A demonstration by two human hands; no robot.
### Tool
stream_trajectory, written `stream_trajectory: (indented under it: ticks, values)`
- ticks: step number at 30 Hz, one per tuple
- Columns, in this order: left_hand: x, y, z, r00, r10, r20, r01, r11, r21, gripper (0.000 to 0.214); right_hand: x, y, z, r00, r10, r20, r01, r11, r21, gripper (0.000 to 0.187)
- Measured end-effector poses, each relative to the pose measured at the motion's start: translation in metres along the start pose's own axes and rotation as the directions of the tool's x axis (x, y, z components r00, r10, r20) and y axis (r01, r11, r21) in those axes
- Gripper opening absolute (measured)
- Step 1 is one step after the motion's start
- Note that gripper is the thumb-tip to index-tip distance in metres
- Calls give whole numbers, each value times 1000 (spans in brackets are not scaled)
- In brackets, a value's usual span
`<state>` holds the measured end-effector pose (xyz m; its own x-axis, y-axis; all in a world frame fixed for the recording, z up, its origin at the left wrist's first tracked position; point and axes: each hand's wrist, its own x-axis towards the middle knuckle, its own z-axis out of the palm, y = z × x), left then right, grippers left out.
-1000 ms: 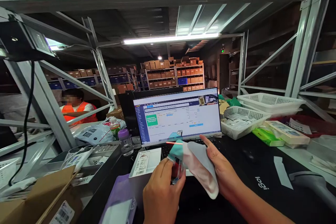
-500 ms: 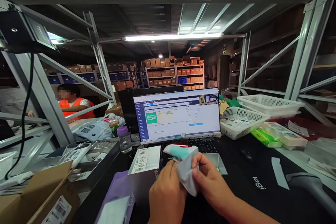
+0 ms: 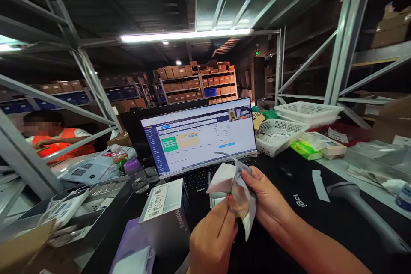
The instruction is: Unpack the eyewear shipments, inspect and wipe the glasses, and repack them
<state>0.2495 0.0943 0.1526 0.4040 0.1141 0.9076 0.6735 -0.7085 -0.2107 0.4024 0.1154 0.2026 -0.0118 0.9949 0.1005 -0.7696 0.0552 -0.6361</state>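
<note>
In front of the monitor I hold a soft, pale grey cloth-like piece between both hands. My right hand grips its upper right side, thumb on top. With fingers pinched together, my left hand holds its lower left edge. A white flap juts out leftward, and a thin grey strip sticks up at the top. An orange-brown tint shows in the folds; I cannot make out what causes it. Left of my hands stands a grey box marked "Wakening", its white top labelled with a glasses picture.
A keyboard lies under the monitor. Purple packaging, a purple-lidded jar and a grey tray are leftward. On the right are a handheld scanner, a paper strip and white baskets. A person in an orange vest sits beyond.
My view has swung to the right. The grey cloth-like piece is spread more openly, with its white flap showing. The turquoise-and-white item behind my hands no longer shows.
</note>
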Motion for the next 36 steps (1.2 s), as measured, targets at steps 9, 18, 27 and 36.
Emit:
stream_trajectory:
  ticks: [9,18,27,36]
  values:
    - [-11,-18,-10,995,-104,11,99,975,199,22,-19,75,-8,924,-358,139,383,850,-361,67]
    - [-10,-7,0,997,73,37,-76,993,92,19,-3,6,-1,1000,24,0,-24,1000,-14,54]
    - [-26,-13,-3,945,-310,100,300,948,108,25,-18,78,-12,849,-478,226,519,677,-522,67]
    - [-9,-16,-11,975,-204,85,176,949,261,48,10,-25,-26,937,-308,163,344,737,-582,60]
